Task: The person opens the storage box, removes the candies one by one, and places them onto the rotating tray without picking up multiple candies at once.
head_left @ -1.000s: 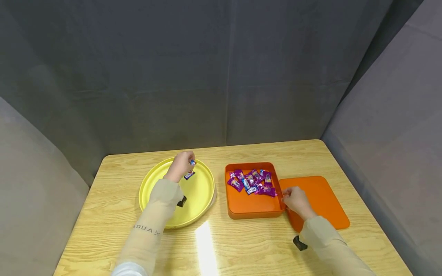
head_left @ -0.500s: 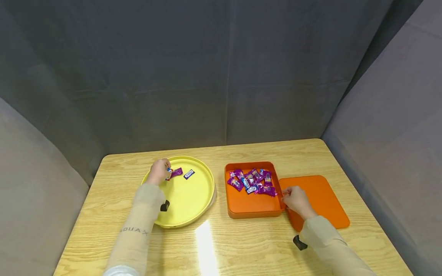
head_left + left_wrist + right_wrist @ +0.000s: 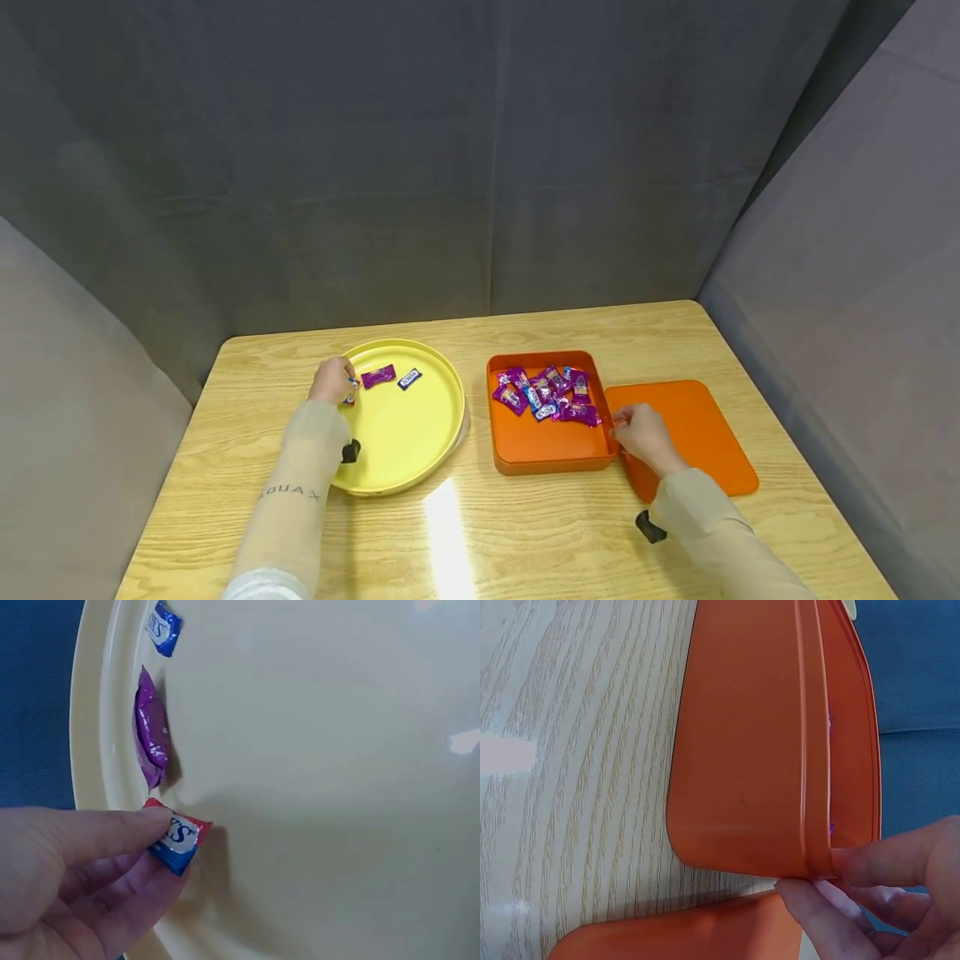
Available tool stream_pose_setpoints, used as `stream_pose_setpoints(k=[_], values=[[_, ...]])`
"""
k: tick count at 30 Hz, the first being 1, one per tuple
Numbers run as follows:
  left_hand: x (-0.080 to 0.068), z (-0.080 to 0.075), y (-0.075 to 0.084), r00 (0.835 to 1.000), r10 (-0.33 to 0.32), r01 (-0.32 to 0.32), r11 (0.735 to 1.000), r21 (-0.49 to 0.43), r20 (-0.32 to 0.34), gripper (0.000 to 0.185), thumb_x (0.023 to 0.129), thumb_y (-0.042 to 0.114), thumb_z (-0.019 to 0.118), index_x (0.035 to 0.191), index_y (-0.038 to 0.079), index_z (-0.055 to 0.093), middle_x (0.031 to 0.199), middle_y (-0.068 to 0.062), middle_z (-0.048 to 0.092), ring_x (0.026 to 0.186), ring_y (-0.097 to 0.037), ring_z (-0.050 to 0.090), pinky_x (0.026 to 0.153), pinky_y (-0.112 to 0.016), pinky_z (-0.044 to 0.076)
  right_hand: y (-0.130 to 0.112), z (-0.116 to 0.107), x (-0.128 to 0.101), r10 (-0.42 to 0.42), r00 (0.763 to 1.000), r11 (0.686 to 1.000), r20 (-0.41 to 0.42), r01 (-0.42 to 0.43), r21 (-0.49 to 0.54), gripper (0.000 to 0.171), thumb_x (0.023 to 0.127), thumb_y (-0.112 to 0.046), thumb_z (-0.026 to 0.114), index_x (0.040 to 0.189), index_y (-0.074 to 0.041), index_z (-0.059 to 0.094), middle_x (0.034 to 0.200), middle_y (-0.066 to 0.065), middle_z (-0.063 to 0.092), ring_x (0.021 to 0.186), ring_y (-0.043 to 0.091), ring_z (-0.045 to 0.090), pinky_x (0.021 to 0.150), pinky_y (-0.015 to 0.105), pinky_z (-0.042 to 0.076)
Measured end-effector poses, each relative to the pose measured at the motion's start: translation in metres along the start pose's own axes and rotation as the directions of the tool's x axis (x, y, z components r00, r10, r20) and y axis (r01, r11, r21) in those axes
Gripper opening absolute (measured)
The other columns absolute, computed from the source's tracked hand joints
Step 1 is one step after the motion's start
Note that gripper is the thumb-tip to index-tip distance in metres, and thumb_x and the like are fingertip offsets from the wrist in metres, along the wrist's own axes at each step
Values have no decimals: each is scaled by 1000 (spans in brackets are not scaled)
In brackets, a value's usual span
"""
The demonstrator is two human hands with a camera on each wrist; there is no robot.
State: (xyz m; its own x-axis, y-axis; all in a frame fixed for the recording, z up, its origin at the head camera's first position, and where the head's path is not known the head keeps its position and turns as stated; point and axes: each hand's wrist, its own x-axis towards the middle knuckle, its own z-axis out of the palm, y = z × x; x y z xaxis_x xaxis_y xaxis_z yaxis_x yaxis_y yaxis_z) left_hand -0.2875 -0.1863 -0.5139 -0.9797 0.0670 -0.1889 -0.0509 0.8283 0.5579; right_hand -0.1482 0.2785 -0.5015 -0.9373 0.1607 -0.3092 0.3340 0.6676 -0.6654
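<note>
My left hand (image 3: 332, 382) is over the left rim of a round yellow tray (image 3: 397, 442). Between thumb and fingers it pinches a small blue and red wrapped candy (image 3: 178, 838), low against the tray's edge. A purple wrapped candy (image 3: 378, 376) and a blue and white one (image 3: 409, 379) lie along the far side of the tray. At the right, my right hand (image 3: 647, 435) grips the right wall of a square orange box (image 3: 553, 467); the right wrist view shows its fingers (image 3: 870, 864) at the box's rim. Several purple and blue candies (image 3: 542, 390) lie inside.
A flat orange lid (image 3: 705, 433) lies on the wooden table (image 3: 525, 533) to the right of the box, partly behind my right hand. A dark curtain (image 3: 375, 208) hangs along the far table edge, and pale panels stand on both sides.
My left hand has moved left across the tray with the blue and red candy, to the left rim. The purple candy, hidden at first, now lies uncovered. My right hand has stayed on the box.
</note>
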Motion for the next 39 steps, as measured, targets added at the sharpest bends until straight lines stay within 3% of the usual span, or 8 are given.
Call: stream_pose_setpoints(k=[12, 17, 27, 29, 32, 34, 36, 39], values=[[-1, 4, -8, 999, -32, 31, 999, 40, 20, 20, 67, -10, 66, 86, -8, 59, 82, -19, 59, 74, -28, 54, 65, -37, 49, -1, -1, -2, -14, 1000, 1000, 0, 14, 9, 28, 82, 4, 55, 107, 17, 55, 74, 12, 55, 60, 17, 53, 56, 31, 54], [-4, 3, -5, 998, -47, 46, 998, 43, 34, 22, 69, -12, 65, 91, -10, 61, 91, -24, 61, 82, -33, 57, 71, -39, 51, -1, -2, -2, -19, 1000, 1000, 8, 19, 12, 28, 83, 4, 55, 107, 18, 54, 77, 15, 57, 59, 16, 52, 57, 33, 54], [-6, 1, -1, 998, -45, 43, 997, 61, 37, 12, 72, -13, 61, 83, -9, 62, 84, -19, 61, 71, -24, 54, 63, -34, 50, -1, -1, -2, -20, 1000, 1000, 8, 20, 9, 28, 83, 4, 55, 107, 18, 54, 76, 14, 57, 58, 16, 50, 58, 32, 54], [-5, 1, -1, 999, -35, 33, 997, 69, 38, 8, 72, -12, 61, 78, -8, 60, 75, -16, 57, 64, -21, 48, 57, -31, 46, -1, -1, -1, -23, 1000, 1000, 6, 23, 6, 27, 83, 4, 55, 107, 18, 54, 78, 15, 58, 58, 16, 51, 57, 32, 54], [-2, 1, -2, 1000, 9, -10, 995, 97, 14, 7, 72, -9, 62, 78, -8, 60, 74, -15, 56, 64, -21, 48, 58, -32, 46, 0, -1, -2, -27, 1000, 1000, 2, 27, 2, 27, 82, 5, 54, 106, 18, 55, 84, 21, 60, 60, 18, 54, 57, 32, 54], [-1, 0, 1, 999, 40, -39, 994, 107, -2, 14, 72, -6, 61, 85, -10, 61, 82, -21, 59, 71, -27, 54, 65, -37, 49, 0, 0, -1, -25, 1000, 1000, -1, 25, 1, 27, 82, 6, 54, 106, 17, 55, 90, 23, 61, 63, 20, 57, 57, 32, 54], [1, -2, 6, 998, 62, -61, 993, 99, -12, 25, 76, 0, 61, 98, -11, 61, 100, -26, 60, 88, -35, 58, 77, -43, 49, 0, 0, -1, -18, 1000, 1000, 0, 18, 5, 28, 82, 6, 53, 107, 17, 55, 93, 25, 61, 67, 23, 60, 58, 32, 54], [5, -3, 17, 995, 93, -91, 993, 78, -24, 38, 80, 6, 58, 114, -11, 54, 117, -30, 51, 105, -42, 52, 89, -48, 44, 0, 0, -1, -6, 1000, 1000, 5, 6, 9, 28, 82, 5, 52, 108, 17, 55, 95, 26, 61, 70, 26, 61, 59, 33, 55]])
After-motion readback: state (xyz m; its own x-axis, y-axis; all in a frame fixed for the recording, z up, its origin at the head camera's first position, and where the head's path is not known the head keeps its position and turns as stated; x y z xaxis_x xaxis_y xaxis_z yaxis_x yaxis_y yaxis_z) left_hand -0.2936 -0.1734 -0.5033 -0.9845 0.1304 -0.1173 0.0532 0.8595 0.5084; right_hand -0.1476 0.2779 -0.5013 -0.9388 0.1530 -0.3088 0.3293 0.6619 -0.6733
